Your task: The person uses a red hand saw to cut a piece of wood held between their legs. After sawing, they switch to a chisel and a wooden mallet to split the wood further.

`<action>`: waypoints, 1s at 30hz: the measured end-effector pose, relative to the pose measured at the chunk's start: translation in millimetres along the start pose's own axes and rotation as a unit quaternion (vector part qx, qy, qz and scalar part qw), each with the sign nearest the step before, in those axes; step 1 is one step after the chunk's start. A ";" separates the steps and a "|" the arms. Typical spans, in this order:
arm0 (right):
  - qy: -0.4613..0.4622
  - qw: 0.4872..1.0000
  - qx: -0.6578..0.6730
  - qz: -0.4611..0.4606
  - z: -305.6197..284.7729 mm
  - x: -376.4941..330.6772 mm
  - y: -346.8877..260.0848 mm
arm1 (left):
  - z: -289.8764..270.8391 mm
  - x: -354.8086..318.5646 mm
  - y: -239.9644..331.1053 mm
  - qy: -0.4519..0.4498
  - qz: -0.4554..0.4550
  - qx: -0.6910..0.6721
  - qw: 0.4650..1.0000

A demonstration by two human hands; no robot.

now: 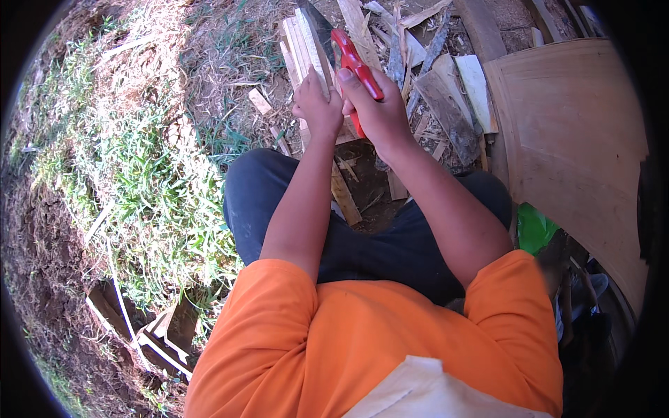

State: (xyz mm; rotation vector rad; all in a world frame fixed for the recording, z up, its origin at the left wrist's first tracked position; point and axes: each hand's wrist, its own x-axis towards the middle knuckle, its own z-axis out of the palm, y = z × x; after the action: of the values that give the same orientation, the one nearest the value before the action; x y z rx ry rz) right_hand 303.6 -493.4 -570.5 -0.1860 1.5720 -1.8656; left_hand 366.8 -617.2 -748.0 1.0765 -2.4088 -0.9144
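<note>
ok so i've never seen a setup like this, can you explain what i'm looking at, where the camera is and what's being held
There is no machine here: the grip is simply a person's two bare hands. The one picture comes from a wide fisheye camera worn on that person's head, looking down, so straight edges bend near the rim.

The orange shirt and dark trousers are the wearer's own. The right hand holds a red-handled tool that looks like a saw. The left hand is at some pale wooden strips; how its fingers close is hard to see.

On the ground are wood scraps, with grass on the left and a large wooden panel on the right.
</note>
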 end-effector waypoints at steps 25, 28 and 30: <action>-0.011 0.998 -0.054 -0.035 2.5 5.1 16.2 | -8.8 3.1 9.8 0.026 0.019 -0.018 0.999; -0.010 0.997 -0.078 -0.022 2.2 3.4 16.8 | -9.0 1.1 9.9 0.004 -0.022 -0.036 0.999; -0.009 0.991 -0.132 -0.036 6.1 3.5 15.1 | -9.2 0.4 10.1 0.019 -0.030 -0.070 0.997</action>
State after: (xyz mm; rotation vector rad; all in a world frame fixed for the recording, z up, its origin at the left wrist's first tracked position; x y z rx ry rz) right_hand 310.1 -500.9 -583.9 -0.3820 1.8176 -1.6979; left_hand 366.1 -616.2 -734.4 1.1083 -2.2562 -1.0569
